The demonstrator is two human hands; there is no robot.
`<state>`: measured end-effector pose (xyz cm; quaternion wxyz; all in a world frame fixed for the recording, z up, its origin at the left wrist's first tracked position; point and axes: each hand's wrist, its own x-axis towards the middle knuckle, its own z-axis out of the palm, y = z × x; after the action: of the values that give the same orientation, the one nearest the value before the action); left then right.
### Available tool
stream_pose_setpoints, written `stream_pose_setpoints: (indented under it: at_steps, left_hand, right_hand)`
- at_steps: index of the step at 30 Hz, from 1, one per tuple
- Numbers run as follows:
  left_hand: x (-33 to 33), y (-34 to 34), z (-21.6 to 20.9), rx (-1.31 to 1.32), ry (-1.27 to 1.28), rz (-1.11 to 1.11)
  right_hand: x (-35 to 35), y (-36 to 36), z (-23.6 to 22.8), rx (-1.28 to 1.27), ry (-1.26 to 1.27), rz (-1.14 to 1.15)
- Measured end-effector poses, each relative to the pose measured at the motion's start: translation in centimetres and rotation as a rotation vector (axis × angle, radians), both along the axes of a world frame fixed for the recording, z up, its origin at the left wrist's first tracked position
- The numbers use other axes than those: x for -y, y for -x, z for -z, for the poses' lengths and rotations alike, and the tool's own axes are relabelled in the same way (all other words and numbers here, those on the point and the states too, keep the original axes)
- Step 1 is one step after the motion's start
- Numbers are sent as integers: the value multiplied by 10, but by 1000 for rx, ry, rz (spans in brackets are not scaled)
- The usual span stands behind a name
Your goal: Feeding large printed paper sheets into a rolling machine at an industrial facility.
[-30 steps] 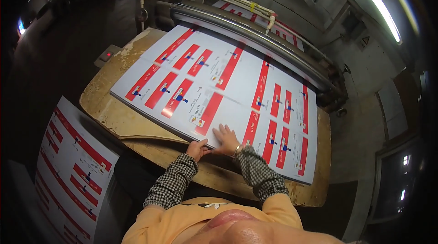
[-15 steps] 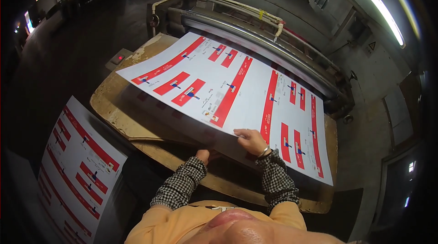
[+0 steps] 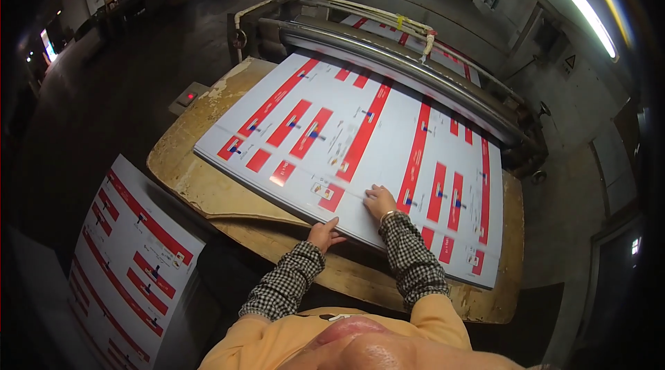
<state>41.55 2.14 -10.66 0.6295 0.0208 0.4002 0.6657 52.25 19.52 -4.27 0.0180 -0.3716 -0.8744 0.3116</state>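
Note:
A large white printed sheet (image 3: 395, 141) with red bands and small blue marks lies on a stack of like sheets (image 3: 267, 186), its far side under a metal roller (image 3: 388, 69). My right hand (image 3: 381, 202) rests on the print by the sheet's near edge, fingers slightly bent and pressed down on it. At the stack's front edge is my left hand (image 3: 325, 234), thumb and fingers apart, touching the edge. Whether its fingertips reach under the stack is hard to tell.
The stack lies on a worn wooden board (image 3: 176, 155). Another pile of printed sheets (image 3: 131, 252) stands lower left. A box with a red light (image 3: 188, 97) sits beside the board. Beyond the roller, a printed sheet (image 3: 409, 39) shows behind a pale pipe (image 3: 360, 8).
The raised sheet has come down flat and slid forward toward the roller, baring a strip of the sheet below. Print now shows beyond the roller. My right hand released its edge; my left hand rose slightly.

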Motion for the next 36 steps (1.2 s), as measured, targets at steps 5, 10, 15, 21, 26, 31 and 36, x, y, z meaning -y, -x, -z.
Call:
stream_pose_setpoints:
  at_steps: [5, 10, 15, 21, 26, 31, 36]
  left_hand:
    - [3, 5, 2, -12, -29, 2]
    - [14, 17, 1, 20, -141, 130]
    - [8, 6, -20, 66, -57, 35]
    - [7, -2, -33, -28, 144, -78]
    - [5, -6, -62, -30, 200, -104]
    - [6, 7, -4, -15, 35, -23]
    - [-6, 2, -13, -23, -11, 0]
  right_hand:
    - [50, -1, -4, 198, -207, -249]
    - [62, -17, -20, 200, -280, -304]
    - [33, -21, -58, -185, 82, -180]
    - [50, -21, -82, -191, 91, -187]
    - [56, -43, -10, -162, 5, -264]
    - [22, -13, -14, 25, 231, -191]
    - [-13, 5, 6, 93, -27, 55]
